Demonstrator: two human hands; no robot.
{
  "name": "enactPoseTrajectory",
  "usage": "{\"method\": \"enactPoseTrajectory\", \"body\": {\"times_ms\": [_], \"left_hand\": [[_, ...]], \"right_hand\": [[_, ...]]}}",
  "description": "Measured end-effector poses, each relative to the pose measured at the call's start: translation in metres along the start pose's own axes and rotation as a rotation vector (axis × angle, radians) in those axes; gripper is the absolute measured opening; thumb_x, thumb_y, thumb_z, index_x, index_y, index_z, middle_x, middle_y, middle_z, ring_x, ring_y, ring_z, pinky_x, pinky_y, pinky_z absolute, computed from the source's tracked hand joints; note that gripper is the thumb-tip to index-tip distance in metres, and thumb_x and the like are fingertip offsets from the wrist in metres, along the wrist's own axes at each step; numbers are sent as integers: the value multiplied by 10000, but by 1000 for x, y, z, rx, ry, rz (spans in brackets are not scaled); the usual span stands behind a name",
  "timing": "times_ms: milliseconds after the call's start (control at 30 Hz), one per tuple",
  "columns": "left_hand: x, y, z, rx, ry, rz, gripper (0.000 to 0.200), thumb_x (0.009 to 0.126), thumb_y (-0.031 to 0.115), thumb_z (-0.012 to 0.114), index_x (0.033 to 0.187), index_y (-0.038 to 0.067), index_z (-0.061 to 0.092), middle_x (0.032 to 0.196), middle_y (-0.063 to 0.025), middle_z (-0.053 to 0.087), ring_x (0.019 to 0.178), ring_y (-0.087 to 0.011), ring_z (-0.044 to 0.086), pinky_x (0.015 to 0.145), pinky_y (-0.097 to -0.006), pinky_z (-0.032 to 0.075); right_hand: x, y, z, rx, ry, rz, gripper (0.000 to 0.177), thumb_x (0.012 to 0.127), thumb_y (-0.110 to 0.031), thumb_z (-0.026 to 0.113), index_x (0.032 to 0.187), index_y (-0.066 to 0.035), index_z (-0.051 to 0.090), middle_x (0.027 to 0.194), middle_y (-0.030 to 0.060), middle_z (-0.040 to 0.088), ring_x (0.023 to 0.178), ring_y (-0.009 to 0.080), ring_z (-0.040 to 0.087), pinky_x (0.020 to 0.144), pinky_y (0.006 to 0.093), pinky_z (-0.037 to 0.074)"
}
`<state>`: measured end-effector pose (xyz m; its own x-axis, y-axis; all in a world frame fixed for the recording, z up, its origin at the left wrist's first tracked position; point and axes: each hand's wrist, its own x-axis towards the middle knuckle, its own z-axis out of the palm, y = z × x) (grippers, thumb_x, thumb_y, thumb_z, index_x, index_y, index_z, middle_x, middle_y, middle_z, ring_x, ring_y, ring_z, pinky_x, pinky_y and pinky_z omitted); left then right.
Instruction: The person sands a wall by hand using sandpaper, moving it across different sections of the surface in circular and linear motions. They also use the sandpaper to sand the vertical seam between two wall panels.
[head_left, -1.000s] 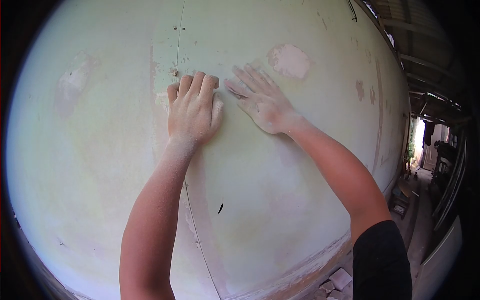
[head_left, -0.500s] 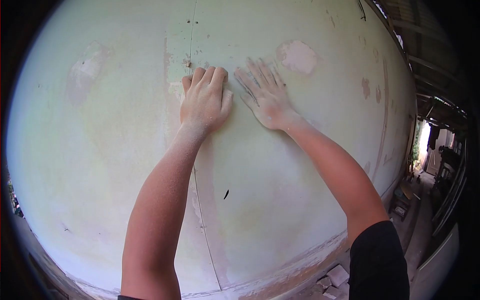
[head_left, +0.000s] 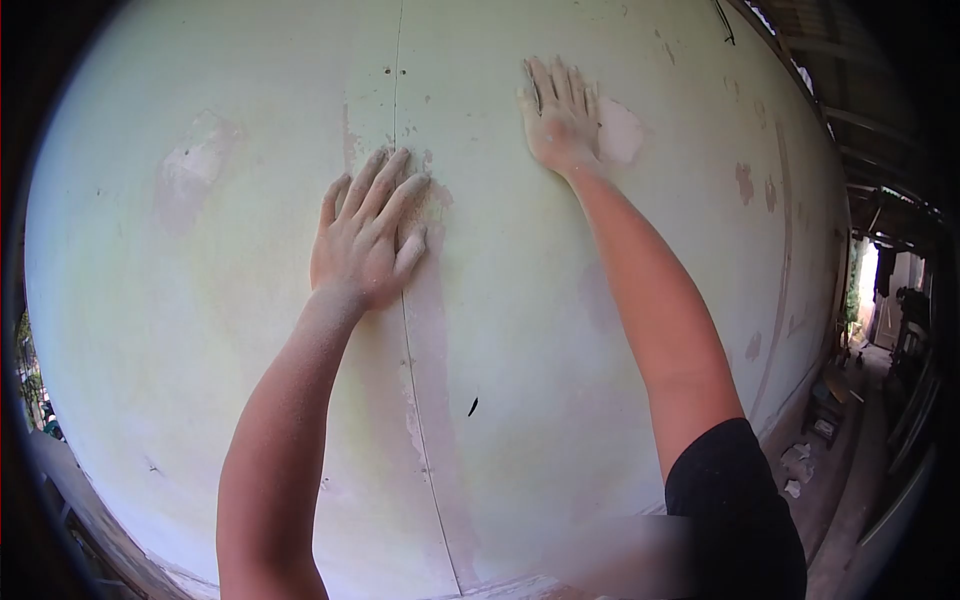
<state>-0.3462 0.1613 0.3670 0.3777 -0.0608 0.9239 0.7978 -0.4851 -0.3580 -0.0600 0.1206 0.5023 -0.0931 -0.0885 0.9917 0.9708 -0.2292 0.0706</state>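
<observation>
My left hand (head_left: 365,235) rests on a pale green wall (head_left: 540,330), fingers spread upward across a thin vertical seam (head_left: 418,415). Whitish dust coats its fingers and forearm. Higher and to the right, my right hand (head_left: 562,118) lies flat on the wall with fingers stretched out, also dusty. Dark gaps show between its fingers, and no held object is visible in either hand. Beside the right hand is a pale bare patch (head_left: 622,132) in the paint. Brownish-pink scraped strips run along the seam under the left hand.
Another pale patch (head_left: 195,150) marks the wall at left. A small dark mark (head_left: 473,407) sits below the hands. At right, a narrow passage (head_left: 850,440) holds a small stool-like object (head_left: 825,405) and broken pieces (head_left: 797,465) on the ground.
My right hand has slid up the wall, close to the pale patch. My left hand has shifted down and left, its curled fingers now spread out. The view has turned slightly.
</observation>
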Motion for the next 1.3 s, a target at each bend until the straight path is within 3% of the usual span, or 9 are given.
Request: {"method": "enactPoseTrajectory", "body": {"times_ms": [100,200,300,533,767,867,1200,1233,1300], "left_hand": [[-1,-4,1,1,11,-2,627,965,363,493,1579,272,408,1723,32,269,1605,-165,194,1325,-456,135],[-2,-2,4,8,29,-6,624,950,358,499,1565,287,418,1715,35,287,1599,-163,211,1329,-458,133],[-1,-1,4,5,49,-8,619,946,350,505,1555,279,430,1710,32,301,1595,-165,225,1326,-464,139],[-3,-2,2,-10,53,-3,596,958,341,517,1544,259,449,1712,37,303,1591,-171,240,1313,-459,157],[-6,-1,5,11,68,-30,593,962,367,498,1548,298,450,1721,43,281,1597,-172,220,1318,-457,147],[-4,1,6,21,88,-27,619,961,376,524,1567,274,447,1727,21,275,1598,-214,227,1314,-458,151],[-7,-5,6,-1,68,-39,621,998,408,470,1593,245,397,1740,23,241,1591,-195,237,1305,-449,163],[-9,-6,5,-1,62,-41,621,998,408,470,1593,245,397,1740,23,241,1591,-195,237,1305,-449,163],[-8,-5,5,-16,66,-33,615,1004,402,466,1590,226,401,1742,19,240,1590,-199,240,1303,-450,164]], "right_hand": [[-76,-36,-30,37,-93,-371,573,1099,-482,403,1648,-336,329,1736,32,254,1611,270,174,1326,494,61],[-128,-23,-57,63,-287,-562,553,1099,-454,430,1638,-357,351,1736,34,254,1603,280,199,1324,495,81],[-106,12,-58,44,-313,-597,544,1101,-427,442,1635,-372,357,1739,34,246,1603,285,200,1326,485,86],[11,27,-2,-26,-11,31,572,1124,-486,249,1680,-351,233,1762,30,173,1624,271,117,1323,468,45],[-114,-26,-42,-45,-214,-450,566,1126,-453,299,1679,-353,239,1761,13,175,1625,269,112,1320,504,36],[-128,-4,-59,-10,-347,-532,557,1124,-449,308,1672,-360,265,1757,21,192,1622,269,123,1322,492,45],[11,14,4,-29,-1,48,584,1121,-506,264,1671,-310,275,1753,70,194,1614,303,147,1319,491,34],[3,5,2,-27,-7,48,584,1121,-506,264,1671,-310,275,1753,70,194,1614,303,147,1319,491,34],[-31,-13,-9,3,-45,-272,579,1120,-488,304,1669,-305,283,1753,66,196,1615,315,141,1315,520,28]]}}
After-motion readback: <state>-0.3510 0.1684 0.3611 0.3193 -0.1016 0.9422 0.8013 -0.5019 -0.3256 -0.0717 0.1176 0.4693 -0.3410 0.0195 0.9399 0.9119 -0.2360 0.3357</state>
